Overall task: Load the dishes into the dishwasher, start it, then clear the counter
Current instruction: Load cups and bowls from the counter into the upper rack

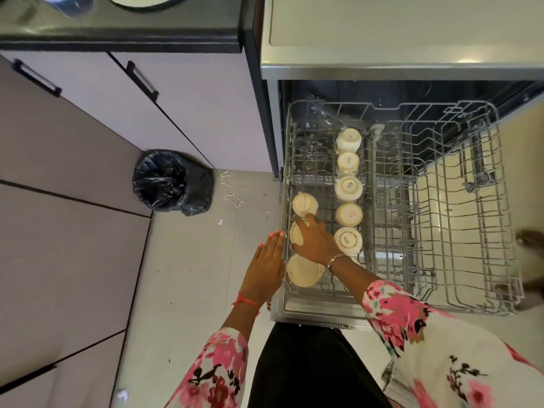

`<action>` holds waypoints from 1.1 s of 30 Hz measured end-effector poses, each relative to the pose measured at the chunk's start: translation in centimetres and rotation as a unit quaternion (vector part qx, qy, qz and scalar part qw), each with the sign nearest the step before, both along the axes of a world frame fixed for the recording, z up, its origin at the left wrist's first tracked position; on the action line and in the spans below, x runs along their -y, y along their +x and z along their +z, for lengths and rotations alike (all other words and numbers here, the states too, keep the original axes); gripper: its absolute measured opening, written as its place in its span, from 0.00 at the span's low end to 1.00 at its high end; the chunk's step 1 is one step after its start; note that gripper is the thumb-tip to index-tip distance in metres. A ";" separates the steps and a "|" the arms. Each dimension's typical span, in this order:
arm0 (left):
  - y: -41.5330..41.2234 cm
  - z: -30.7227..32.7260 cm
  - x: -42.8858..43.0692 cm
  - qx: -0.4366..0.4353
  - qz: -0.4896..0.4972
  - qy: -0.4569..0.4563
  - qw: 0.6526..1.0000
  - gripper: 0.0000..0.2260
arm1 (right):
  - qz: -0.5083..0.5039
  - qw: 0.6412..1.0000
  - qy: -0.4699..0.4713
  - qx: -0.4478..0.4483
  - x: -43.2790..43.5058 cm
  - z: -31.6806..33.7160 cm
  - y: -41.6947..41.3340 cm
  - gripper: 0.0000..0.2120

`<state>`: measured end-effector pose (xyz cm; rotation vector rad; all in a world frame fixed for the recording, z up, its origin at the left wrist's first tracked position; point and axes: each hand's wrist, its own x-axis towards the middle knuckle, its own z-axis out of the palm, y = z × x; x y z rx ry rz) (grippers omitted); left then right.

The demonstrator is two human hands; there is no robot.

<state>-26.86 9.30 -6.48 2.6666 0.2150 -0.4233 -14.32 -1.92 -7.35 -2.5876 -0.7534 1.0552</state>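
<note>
The dishwasher's wire rack (447,201) is pulled out over the open door (312,315). A row of several cream cups (348,188) stands upside down in the rack's middle-left lane. Three more cream cups lie in the leftmost lane. My right hand (316,241) grips the middle cup (295,235) of that lane from above. My left hand (266,267) is flat and open, fingers together, against the rack's left outer edge, holding nothing. The right half of the rack holds nothing.
A bin lined with a black bag (173,182) stands on the floor left of the dishwasher. Beige cabinets with black handles (141,81) run along the left. A dark counter (123,33) with a plate (138,1) sits above. Crumbs and string litter the floor (232,191).
</note>
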 end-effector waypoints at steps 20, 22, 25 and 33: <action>-4.2 11.0 -22.9 0.084 0.077 0.058 0.992 0.32 | 0.062 0.975 0.085 0.197 -16.5 11.4 -2.3 0.29; -4.8 11.8 -27.4 0.117 0.094 0.069 0.986 0.31 | 0.067 0.971 0.093 0.211 -20.8 12.2 -2.7 0.29; -5.4 13.2 -32.9 0.134 0.116 0.070 0.982 0.26 | 0.051 0.969 0.120 0.207 -26.3 13.9 -2.6 0.29; -2.5 14.9 -44.8 0.180 0.154 0.089 0.967 0.24 | 0.057 0.950 0.186 0.243 -38.2 18.3 1.5 0.29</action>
